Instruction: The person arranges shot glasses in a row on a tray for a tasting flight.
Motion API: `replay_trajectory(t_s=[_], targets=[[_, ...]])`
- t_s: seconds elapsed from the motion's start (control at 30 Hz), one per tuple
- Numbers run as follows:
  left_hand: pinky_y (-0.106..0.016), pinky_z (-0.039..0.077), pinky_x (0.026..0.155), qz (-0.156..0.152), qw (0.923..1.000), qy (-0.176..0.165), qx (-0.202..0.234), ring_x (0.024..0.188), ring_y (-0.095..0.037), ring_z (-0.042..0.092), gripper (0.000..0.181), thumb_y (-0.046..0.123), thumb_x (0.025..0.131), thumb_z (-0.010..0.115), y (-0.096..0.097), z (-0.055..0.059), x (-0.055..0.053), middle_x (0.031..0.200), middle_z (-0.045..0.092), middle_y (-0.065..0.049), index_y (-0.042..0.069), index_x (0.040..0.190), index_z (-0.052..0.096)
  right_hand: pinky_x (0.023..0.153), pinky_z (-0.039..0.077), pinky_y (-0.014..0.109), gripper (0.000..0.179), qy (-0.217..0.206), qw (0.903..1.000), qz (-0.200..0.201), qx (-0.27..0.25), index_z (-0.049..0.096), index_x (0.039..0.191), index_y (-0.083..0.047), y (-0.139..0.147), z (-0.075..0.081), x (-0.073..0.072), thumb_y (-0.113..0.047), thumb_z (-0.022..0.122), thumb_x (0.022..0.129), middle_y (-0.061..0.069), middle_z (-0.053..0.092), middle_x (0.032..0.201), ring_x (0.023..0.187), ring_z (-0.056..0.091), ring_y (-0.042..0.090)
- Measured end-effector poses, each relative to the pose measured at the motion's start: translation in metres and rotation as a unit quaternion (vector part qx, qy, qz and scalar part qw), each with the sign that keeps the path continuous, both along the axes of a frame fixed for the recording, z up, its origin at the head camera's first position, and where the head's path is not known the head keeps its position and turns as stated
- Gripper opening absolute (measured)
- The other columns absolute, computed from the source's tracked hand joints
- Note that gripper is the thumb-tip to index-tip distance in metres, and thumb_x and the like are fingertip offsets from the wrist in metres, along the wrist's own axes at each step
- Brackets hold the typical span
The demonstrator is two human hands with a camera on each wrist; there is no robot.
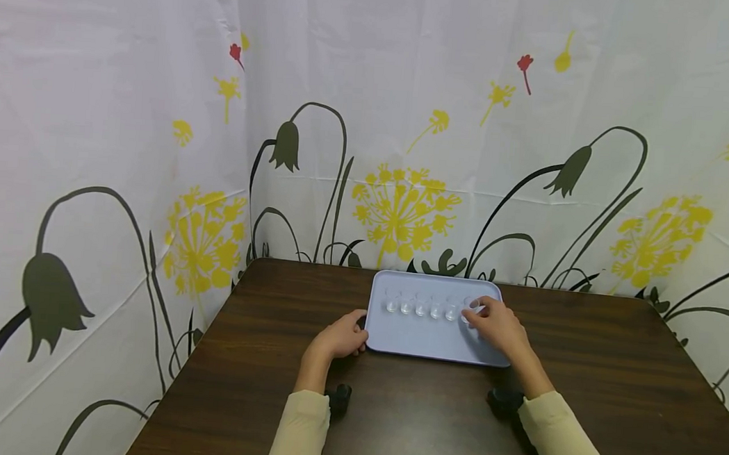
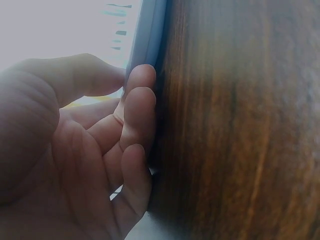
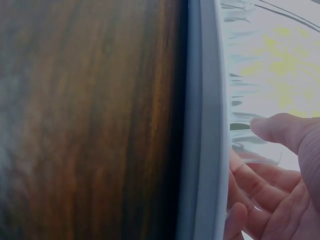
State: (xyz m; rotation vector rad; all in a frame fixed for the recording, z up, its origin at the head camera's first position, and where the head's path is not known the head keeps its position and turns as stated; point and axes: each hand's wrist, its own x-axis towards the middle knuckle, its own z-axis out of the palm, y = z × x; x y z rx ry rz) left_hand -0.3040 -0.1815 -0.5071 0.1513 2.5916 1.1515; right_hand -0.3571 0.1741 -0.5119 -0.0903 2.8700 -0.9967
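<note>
A pale blue tray [image 1: 420, 342] lies on the dark wooden table, bearing several small clear cups [image 1: 421, 307] in one row. At the tray's left side is my left hand [image 1: 340, 336]; in the left wrist view its thumb and fingertips [image 2: 140, 107] pinch the tray's rim [image 2: 145, 40]. Over the right end of the row, my right hand [image 1: 498, 326] holds the last clear cup [image 1: 470, 303] between thumb and fingers. The right wrist view shows that cup [image 3: 257, 159] sideways behind the tray wall [image 3: 207, 100], its base hidden.
The brown table [image 1: 403, 411] extends on both sides of the tray. Behind it hangs a white curtain [image 1: 399, 69] printed with flowers. A dark strap mount [image 1: 339, 398] sits at the left wrist and another [image 1: 504, 402] at the right.
</note>
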Motion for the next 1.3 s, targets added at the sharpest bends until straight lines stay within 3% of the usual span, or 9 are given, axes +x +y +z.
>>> replay_trajectory(t_s=[0.4,0.7,0.87,0.93,1.03,1.07,1.2,1.27,1.3], targets=[[-0.032,0.044,0.073,-0.003,1.0,0.0,0.003,0.068,-0.016,0.061,0.063,0.014,0.102,0.057,0.004,0.0,0.0,0.082,0.072,-0.007,0.001,0.163,0.042,0.066,0.047,0.034,0.049,-0.006,1.0,-0.003,-0.003,0.066,0.136,-0.008,0.003,0.0,0.004,-0.046,0.068,0.103,0.006,0.08,0.103,0.074,0.069,0.015],[-0.035,0.047,0.076,-0.004,1.0,0.0,-0.001,0.071,-0.017,0.065,0.062,0.018,0.105,0.056,0.005,0.0,-0.004,0.083,0.072,-0.005,0.004,0.163,0.042,0.068,0.049,0.035,0.055,-0.015,0.9999,-0.007,0.002,0.064,0.14,-0.007,0.007,0.001,0.008,-0.045,0.07,0.101,0.014,0.077,0.113,0.075,0.069,0.016],[-0.033,0.05,0.076,-0.008,0.9991,-0.022,0.036,0.074,-0.02,0.066,0.06,0.018,0.108,0.053,-0.001,0.0,-0.003,0.086,0.071,-0.009,-0.001,0.162,0.04,0.068,0.052,0.035,0.06,-0.025,0.9996,0.011,0.002,0.062,0.143,-0.001,0.012,0.007,0.013,-0.042,0.072,0.101,0.014,0.076,0.105,0.073,0.068,0.018],[-0.038,0.053,0.08,-0.011,0.9987,-0.033,0.037,0.079,-0.025,0.069,0.059,0.018,0.108,0.052,-0.004,0.003,-0.002,0.09,0.072,-0.014,-0.003,0.162,0.039,0.067,0.053,0.035,0.059,-0.025,0.9994,0.021,-0.006,0.061,0.143,0.003,0.016,0.011,0.015,-0.038,0.071,0.102,0.017,0.077,0.104,0.073,0.069,0.018],[-0.053,0.053,0.099,0.001,0.9995,-0.019,-0.025,0.099,-0.031,0.071,0.057,0.025,0.11,0.051,-0.01,0.013,-0.003,0.109,0.074,-0.016,0.003,0.162,0.043,0.067,0.054,0.032,0.052,-0.014,0.9995,0.021,-0.018,0.061,0.143,0.004,0.022,0.022,0.015,-0.031,0.066,0.105,0.018,0.078,0.104,0.072,0.07,0.018],[-0.058,0.05,0.102,0.002,0.9986,0.002,-0.053,0.105,-0.032,0.07,0.057,0.032,0.111,0.049,-0.016,0.01,-0.008,0.115,0.073,-0.015,0.007,0.162,0.045,0.067,0.054,0.033,0.049,-0.007,0.9995,0.024,-0.019,0.061,0.143,0.005,0.024,0.028,0.013,-0.028,0.063,0.106,0.019,0.078,0.105,0.072,0.07,0.018],[-0.072,0.037,0.115,0.036,0.9891,0.041,-0.137,0.131,-0.039,0.063,0.056,0.037,0.111,0.047,-0.022,0.034,-0.017,0.139,0.068,-0.014,0.014,0.162,0.048,0.077,0.057,0.04,0.047,0.024,0.9992,0.03,-0.007,0.059,0.145,0.005,0.029,0.052,0.006,-0.025,0.05,0.11,0.021,0.078,0.11,0.084,0.073,0.025],[-0.071,0.036,0.117,0.034,0.9836,0.062,-0.166,0.142,-0.04,0.057,0.057,0.037,0.111,0.046,-0.025,0.047,-0.024,0.151,0.061,-0.016,0.014,0.163,0.046,0.09,0.058,0.05,0.05,0.037,0.9985,0.04,0.008,0.058,0.148,0.004,0.027,0.065,0.003,-0.029,0.046,0.113,0.024,0.075,0.124,0.103,0.074,0.034],[-0.071,0.034,0.12,0.036,0.9813,0.062,-0.179,0.148,-0.042,0.05,0.056,0.032,0.111,0.046,-0.023,0.062,-0.024,0.158,0.056,-0.019,0.012,0.164,0.044,0.097,0.056,0.055,0.053,0.042,0.998,0.045,0.015,0.057,0.151,0.004,0.025,0.071,0.002,-0.031,0.045,0.113,0.025,0.072,0.132,0.114,0.072,0.038]])
